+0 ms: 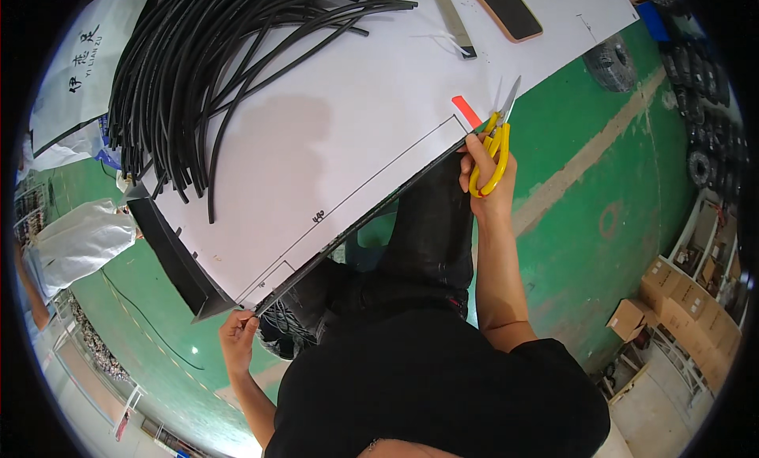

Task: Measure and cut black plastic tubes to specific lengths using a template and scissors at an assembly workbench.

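Black cable (368, 220) is pinched at eight o'clock by the left hand (237, 338), apparently for straightness. Yellow-handled scissors (504, 151) and cable are held at two by the right hand (487, 164).

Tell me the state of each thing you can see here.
Left hand: grip closed on a black strand
Right hand: grip closed on yellow-handled scissors
Black strand: drawn nearly straight
Scissors: blades pointing away from the person
Black cables: loosely piled, curved
Phone: lying flat, screen dark
Orange-red strip: flat on the table
Wire ring: coiled
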The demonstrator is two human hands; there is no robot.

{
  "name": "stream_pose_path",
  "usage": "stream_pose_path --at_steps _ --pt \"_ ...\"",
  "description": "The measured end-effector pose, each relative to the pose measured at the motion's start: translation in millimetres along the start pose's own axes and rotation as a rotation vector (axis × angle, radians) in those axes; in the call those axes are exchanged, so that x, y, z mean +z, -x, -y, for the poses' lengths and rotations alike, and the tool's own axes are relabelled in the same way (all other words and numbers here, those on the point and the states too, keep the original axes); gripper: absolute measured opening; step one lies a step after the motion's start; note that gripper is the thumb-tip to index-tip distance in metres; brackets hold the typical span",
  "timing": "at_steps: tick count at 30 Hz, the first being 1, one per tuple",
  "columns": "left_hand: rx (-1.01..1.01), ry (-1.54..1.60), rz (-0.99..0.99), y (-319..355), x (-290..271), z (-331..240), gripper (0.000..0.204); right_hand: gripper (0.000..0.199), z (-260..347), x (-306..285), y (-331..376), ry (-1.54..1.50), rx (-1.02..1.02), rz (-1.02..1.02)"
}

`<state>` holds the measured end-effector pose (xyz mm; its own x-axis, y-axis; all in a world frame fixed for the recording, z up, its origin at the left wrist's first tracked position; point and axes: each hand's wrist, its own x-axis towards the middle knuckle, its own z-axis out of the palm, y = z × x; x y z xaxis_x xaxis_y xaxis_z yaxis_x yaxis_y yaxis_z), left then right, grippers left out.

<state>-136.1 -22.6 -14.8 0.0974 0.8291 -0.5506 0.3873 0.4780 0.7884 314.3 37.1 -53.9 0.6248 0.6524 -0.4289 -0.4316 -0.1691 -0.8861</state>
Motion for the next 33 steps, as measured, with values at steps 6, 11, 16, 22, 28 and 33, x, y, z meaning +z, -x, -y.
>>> stream_pose_path --at_steps 6,11,16,22,28,33 --pt "-0.017 -0.050 -0.017 8.0 -3.1 -4.3 0.007 0.017 -3.7 0.0 0.2 0.038 0.015 -0.005" --pt "0.001 -0.344 -0.069 17.3 -13.1 8.6 0.005 0.018 -13.0 0.5 -2.3 0.052 0.013 0.029" --pt "0.037 -0.263 -0.038 3.1 -13.0 -15.2 0.011 0.015 -9.7 -22.4 -16.9 0.046 -0.103 0.169" --pt "0.144 -0.154 -0.076 6.5 -17.3 -1.8 0.013 0.019 -8.8 -21.4 -19.9 0.056 -0.080 0.271" --pt "0.187 -0.163 -0.064 6.6 -21.4 2.9 0.015 0.021 -10.7 -21.8 -19.1 0.072 -0.073 0.298" --pt "0.241 -0.198 -0.020 0.8 -25.9 -0.3 0.012 0.023 -7.5 -18.1 -16.7 0.089 -0.090 0.248"
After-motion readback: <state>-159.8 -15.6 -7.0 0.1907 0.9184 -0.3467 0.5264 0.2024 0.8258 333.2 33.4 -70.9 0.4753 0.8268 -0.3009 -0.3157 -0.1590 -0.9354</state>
